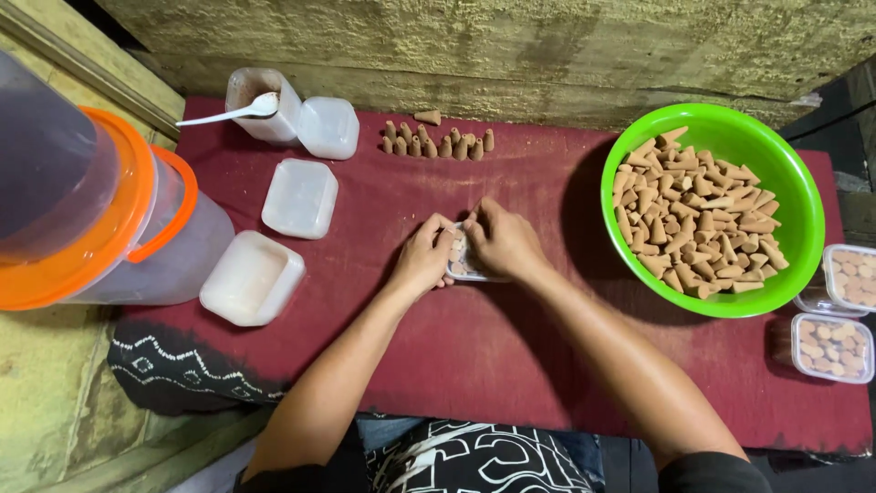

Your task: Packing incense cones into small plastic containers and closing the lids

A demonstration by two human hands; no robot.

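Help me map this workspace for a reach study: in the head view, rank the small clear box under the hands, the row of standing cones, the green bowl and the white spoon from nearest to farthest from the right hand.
From the right hand:
1. Small clear box, touched, beneath it.
2. Row of standing cones, ahead.
3. Green bowl, to the right.
4. White spoon, far left, on a tub.

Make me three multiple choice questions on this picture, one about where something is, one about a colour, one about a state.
1. Where is the bowl of cones?
A. By the right hand
B. By the left hand
C. On the floor

2. The jug's lid is:
A. Blue
B. Orange
C. Black

3. The small container between the left hand and right hand is:
A. Empty
B. Lidded
C. Open, holding cones

Answers: 1 A, it sits right of the right hand. 2 B, its rim shows orange. 3 C, cones show inside.
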